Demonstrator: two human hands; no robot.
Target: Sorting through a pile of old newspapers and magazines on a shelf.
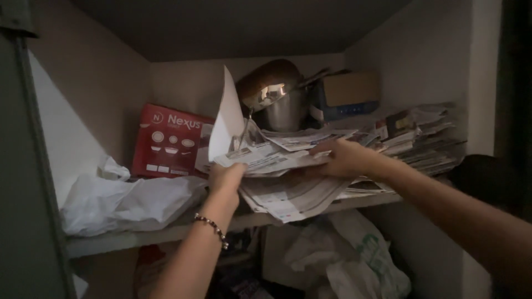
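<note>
Both hands are in a dim cupboard, at a loose stack of papers point(288, 171) that lies on the shelf point(166, 232) and overhangs its front edge near the middle. The left hand point(224, 180) is clamped on the stack's left end, fingers curled around the edge, with one white sheet point(227, 116) standing up above it. The right hand point(343, 158) lies flat on top of the stack toward its right end, fingers spread and pressing down, not closed around anything. The stack's long axis runs left to right along the shelf edge, between the two hands. Just behind it stand a steel pot point(280, 102) and a cardboard box point(349, 91); a red box point(169, 141) is toward the back left, a crumpled white plastic bag point(127, 202) at the left front edge, and a further pile of newspapers point(421, 138) at the right end.
</note>
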